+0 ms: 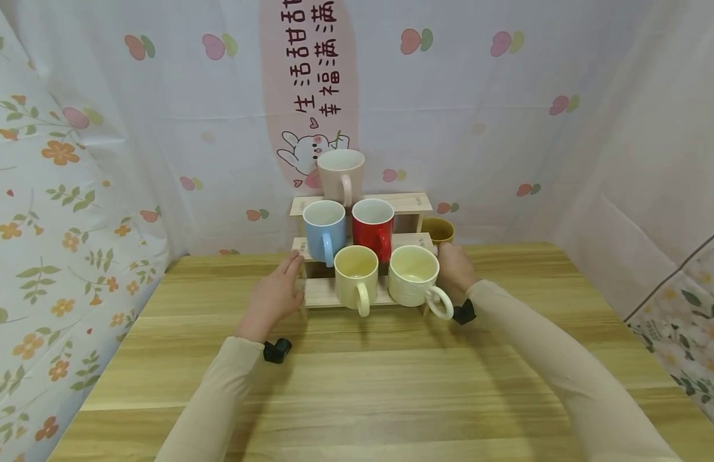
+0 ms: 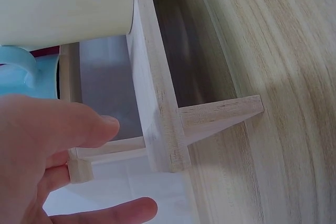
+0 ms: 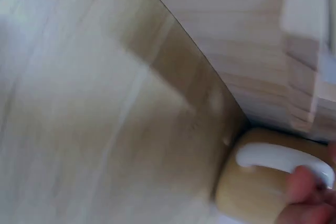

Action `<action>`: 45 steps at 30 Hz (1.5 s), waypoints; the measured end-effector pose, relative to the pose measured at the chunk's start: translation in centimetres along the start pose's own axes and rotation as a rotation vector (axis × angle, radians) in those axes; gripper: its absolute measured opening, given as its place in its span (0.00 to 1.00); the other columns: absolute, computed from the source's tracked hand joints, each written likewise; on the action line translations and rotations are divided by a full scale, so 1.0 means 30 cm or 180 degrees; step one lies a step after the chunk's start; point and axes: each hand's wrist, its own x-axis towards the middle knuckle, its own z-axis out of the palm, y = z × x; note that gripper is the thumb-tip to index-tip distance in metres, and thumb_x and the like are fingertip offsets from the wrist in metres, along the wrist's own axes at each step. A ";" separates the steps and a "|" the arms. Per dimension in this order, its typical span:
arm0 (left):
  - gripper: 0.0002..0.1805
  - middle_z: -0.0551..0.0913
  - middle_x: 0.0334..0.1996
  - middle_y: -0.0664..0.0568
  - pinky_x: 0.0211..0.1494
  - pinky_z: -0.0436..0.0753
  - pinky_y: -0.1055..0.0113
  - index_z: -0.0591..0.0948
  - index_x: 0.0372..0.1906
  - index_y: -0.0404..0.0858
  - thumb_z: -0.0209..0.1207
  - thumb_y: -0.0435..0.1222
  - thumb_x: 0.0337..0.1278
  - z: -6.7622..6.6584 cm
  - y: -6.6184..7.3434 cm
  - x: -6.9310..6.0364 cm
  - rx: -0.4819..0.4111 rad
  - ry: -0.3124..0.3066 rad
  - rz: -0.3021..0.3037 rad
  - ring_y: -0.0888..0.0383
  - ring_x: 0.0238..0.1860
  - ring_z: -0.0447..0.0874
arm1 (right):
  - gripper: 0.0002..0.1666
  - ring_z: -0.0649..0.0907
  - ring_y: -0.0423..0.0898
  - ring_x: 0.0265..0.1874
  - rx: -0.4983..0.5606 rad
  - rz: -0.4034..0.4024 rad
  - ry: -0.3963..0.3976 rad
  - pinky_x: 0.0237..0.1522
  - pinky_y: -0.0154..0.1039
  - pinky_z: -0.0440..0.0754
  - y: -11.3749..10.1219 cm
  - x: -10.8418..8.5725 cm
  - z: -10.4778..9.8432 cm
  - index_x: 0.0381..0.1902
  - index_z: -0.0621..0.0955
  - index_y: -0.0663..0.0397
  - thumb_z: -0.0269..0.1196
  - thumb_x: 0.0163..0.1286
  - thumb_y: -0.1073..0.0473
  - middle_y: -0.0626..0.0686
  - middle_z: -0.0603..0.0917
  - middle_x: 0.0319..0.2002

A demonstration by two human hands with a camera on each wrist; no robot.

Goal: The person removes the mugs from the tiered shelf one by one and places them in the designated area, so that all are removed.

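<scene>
My left hand (image 1: 278,289) is at the left side of a three-tier wooden rack (image 1: 319,292). In the left wrist view its thumb (image 2: 86,124) and fingers look fairly straight beside the end of the middle shelf. Behind the rack's right side, my right hand (image 1: 454,266) is at a mustard mug (image 1: 440,230). Its fingers (image 3: 300,184) pinch the mug's white-looking handle (image 3: 270,156) in the right wrist view. A cream mug (image 1: 411,282) and a yellow mug (image 1: 350,285) stand on the lowest shelf. On the middle shelf are a blue mug (image 1: 322,234) and a red mug (image 1: 371,226).
A pale pink mug (image 1: 336,179) stands on the rack's top shelf. The rack sits near the back of the wooden table (image 1: 368,391). A printed cloth (image 1: 490,128) hangs right behind it, and floral cloth (image 1: 51,256) runs along the left.
</scene>
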 end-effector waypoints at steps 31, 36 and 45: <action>0.39 0.54 0.75 0.47 0.17 0.67 0.67 0.56 0.74 0.38 0.56 0.37 0.57 0.013 -0.005 0.012 0.0045 -0.0050 -0.0023 0.57 0.15 0.66 | 0.16 0.64 0.43 0.17 -0.0785 -0.0361 -0.0277 0.18 0.35 0.59 -0.188 0.029 -0.349 0.18 0.71 0.53 0.54 0.67 0.58 0.47 0.66 0.15; 0.39 0.53 0.75 0.48 0.16 0.67 0.67 0.55 0.74 0.38 0.56 0.38 0.59 0.016 -0.001 0.011 0.0076 -0.0037 -0.0050 0.57 0.14 0.65 | 0.20 0.66 0.44 0.17 -0.0783 -0.0407 -0.0227 0.19 0.35 0.60 -0.251 0.037 -0.363 0.17 0.71 0.51 0.54 0.70 0.54 0.47 0.66 0.14; 0.39 0.54 0.75 0.47 0.16 0.67 0.66 0.56 0.74 0.37 0.56 0.37 0.58 0.016 0.010 0.000 0.0157 0.0003 -0.0093 0.56 0.13 0.65 | 0.16 0.71 0.46 0.22 -0.0785 -0.0504 -0.0187 0.22 0.37 0.64 -0.361 0.041 -0.375 0.24 0.79 0.54 0.53 0.68 0.53 0.47 0.72 0.17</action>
